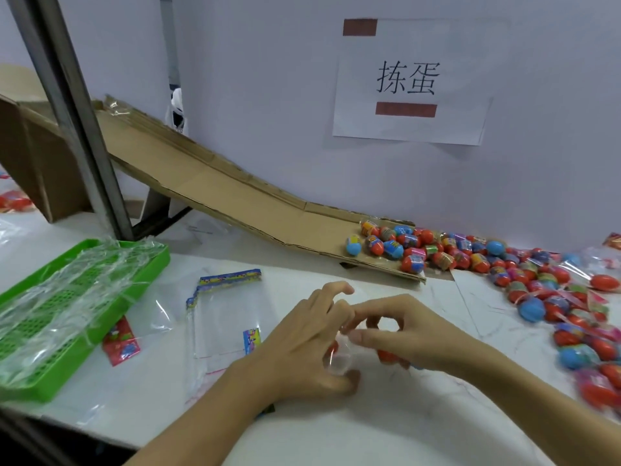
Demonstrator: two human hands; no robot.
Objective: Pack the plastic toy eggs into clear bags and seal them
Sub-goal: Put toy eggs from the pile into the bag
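1. A green tray [50, 334] lay left on the desk [369, 428]; loose eggs [524, 280] spread right, below a cardboard ramp [208, 183].
2. Both hands, left [302, 344] and right [413, 334], pinched a clear bag [341, 354] holding red eggs between them.

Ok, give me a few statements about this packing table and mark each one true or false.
1. The green plastic basket sits left of the hands. True.
2. The brown cardboard ramp is covered in eggs along its whole length. False: the plastic toy eggs gather at its lower end.
3. Both hands work on one clear plastic bag. True.
4. The white paper sign lies flat on the table. False: it hangs on the wall.
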